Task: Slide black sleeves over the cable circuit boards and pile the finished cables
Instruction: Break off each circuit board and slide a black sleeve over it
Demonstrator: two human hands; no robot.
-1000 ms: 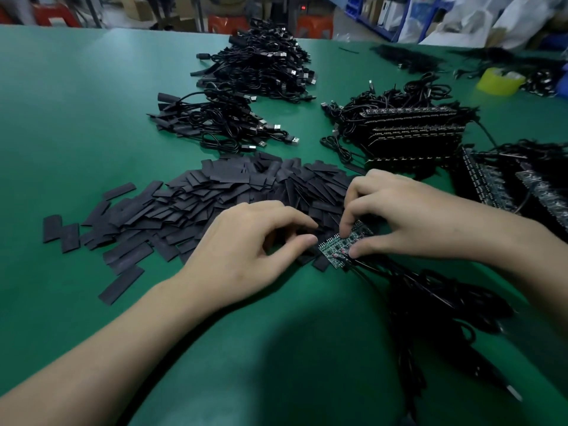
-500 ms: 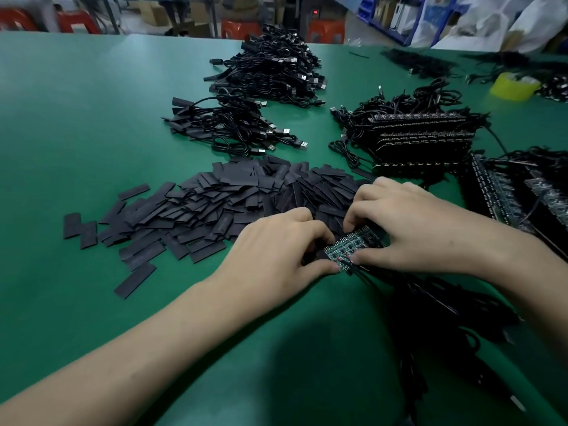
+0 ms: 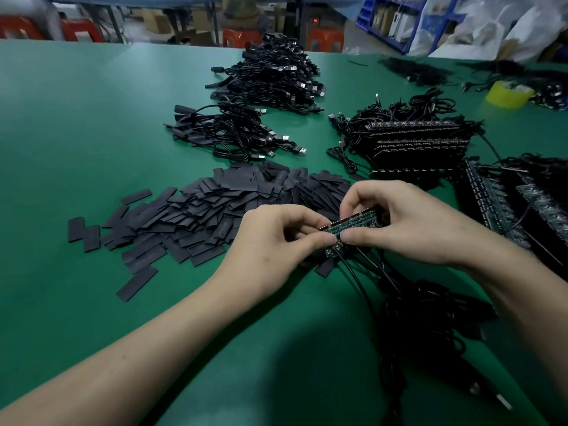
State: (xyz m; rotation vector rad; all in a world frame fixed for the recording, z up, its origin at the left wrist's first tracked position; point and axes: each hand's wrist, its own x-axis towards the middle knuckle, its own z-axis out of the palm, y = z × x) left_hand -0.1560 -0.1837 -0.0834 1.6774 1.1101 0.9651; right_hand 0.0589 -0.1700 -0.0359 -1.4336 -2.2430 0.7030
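A strip of small green circuit boards [image 3: 353,224] is held between both hands at the middle of the green table [image 3: 92,133]. My left hand [image 3: 276,244] pinches its left end with thumb and fingers. My right hand [image 3: 408,222] grips its right part from above. Black cables [image 3: 424,315] run from the boards down to the right. A wide heap of flat black sleeves [image 3: 215,204] lies just behind and left of my hands. Two piles of sleeved cables [image 3: 233,133] [image 3: 273,78] lie further back.
Stacks of unsleeved boards with cables [image 3: 412,142] stand at the back right, and more boards [image 3: 522,204] sit at the right edge. A yellow tape roll [image 3: 508,93] lies far right. Red stools and boxes stand beyond the table.
Both hands have lifted the board strip a little off the table and drawn together on it. The view has tilted upward.
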